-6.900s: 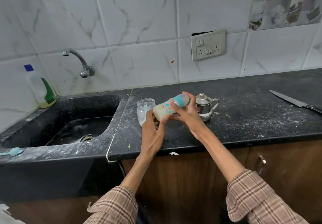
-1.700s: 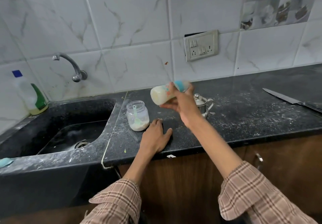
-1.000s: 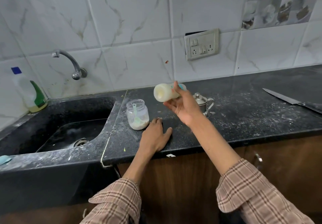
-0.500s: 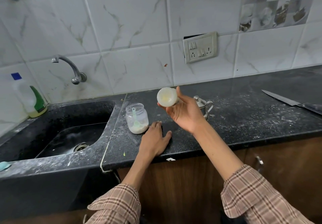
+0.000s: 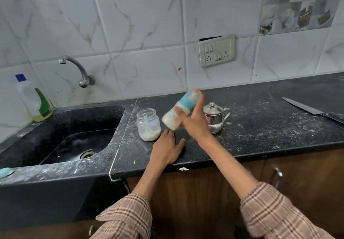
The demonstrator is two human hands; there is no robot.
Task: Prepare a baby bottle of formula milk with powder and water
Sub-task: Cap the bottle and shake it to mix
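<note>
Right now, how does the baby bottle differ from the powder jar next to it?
The baby bottle is capped in blue, tilted and held up by the right hand; the powder jar stands open and upright on the counter. The bottle looks nearly full; the jar is nearly empty, with a scoop inside. Both hold something white.

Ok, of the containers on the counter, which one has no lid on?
The clear jar, left of the steel pot. Its mouth is open, with a scoop and white powder inside; the pot has its knobbed lid on.
</note>
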